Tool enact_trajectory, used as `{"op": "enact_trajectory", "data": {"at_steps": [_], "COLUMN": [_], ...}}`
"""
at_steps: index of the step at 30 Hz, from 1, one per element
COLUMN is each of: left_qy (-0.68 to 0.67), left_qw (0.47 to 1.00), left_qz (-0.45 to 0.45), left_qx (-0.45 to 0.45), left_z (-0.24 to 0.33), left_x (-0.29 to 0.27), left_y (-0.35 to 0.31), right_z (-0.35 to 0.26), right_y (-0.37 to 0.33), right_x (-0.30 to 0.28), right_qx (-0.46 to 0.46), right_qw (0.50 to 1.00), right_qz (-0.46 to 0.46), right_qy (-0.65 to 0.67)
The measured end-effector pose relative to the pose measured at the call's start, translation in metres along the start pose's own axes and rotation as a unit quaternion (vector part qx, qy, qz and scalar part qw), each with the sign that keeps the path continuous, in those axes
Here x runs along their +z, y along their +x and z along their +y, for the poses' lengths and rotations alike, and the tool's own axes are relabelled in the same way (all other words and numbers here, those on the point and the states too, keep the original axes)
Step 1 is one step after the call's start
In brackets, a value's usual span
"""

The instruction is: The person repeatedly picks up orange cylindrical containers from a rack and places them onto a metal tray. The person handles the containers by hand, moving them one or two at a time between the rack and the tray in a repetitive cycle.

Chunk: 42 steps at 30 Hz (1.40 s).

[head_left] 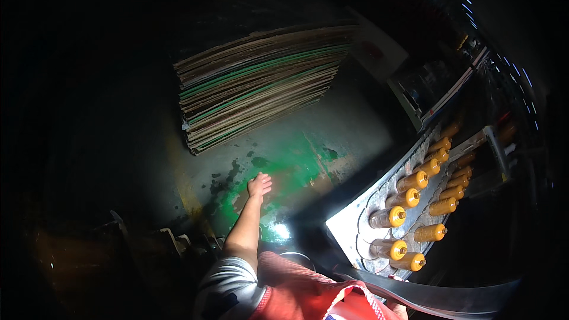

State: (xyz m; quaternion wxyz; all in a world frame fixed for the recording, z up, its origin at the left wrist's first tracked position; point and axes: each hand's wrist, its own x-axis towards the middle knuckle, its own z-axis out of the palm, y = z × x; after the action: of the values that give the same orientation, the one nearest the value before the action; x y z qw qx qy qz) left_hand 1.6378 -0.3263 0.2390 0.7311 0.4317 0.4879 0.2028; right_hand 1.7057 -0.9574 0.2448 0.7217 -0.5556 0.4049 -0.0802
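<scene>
My left hand (259, 185) reaches out over the wet, green-stained floor, its fingers apart and nothing in them. At the lower edge, my right hand (398, 309) is mostly hidden behind a long dark curved strip (438, 297). Its fingertips show at the strip's upper edge, so the hand grips it. The strip is smooth and slightly shiny, running from my red apron (302, 287) out to the right. Just beyond it, several bottle-shaped pieces with amber-yellow ends (388, 217) stand in two rows on a pale-edged conveyor or rack (349, 219).
Ahead lies a low stack of worn flat boards (261, 89), some with green edges. A metal frame (496, 151) rises at the right beside the yellow-ended pieces. Dim slatted objects (172, 242) stand at the lower left. A bright spot reflects off the floor (280, 231); the surroundings are dark.
</scene>
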Motion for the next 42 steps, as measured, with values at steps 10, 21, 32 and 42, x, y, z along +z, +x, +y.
{"op": "enact_trajectory", "data": {"at_steps": [10,21,32,42], "left_qy": [0.036,0.053,0.112,0.155], "left_qw": [0.998,0.996,0.989,0.970], "left_qz": [0.046,0.064,-0.079,-0.188], "left_qx": [-0.025,-0.016,0.048,0.023], "left_z": [0.031,0.115,0.250,0.266], "left_x": [-0.060,-0.073,0.065,0.225], "left_y": [0.080,0.094,0.123,0.248], "right_z": [-0.022,-0.049,-0.077,-0.062], "right_y": [-0.031,-0.053,-0.083,-0.133], "right_x": [0.026,0.087,0.053,0.066], "right_qx": [-0.086,-0.126,-0.179,-0.214], "right_qw": [0.981,0.957,0.897,0.767], "right_qz": [0.175,0.259,0.383,0.576], "right_qy": [0.004,0.041,0.132,0.184]}}
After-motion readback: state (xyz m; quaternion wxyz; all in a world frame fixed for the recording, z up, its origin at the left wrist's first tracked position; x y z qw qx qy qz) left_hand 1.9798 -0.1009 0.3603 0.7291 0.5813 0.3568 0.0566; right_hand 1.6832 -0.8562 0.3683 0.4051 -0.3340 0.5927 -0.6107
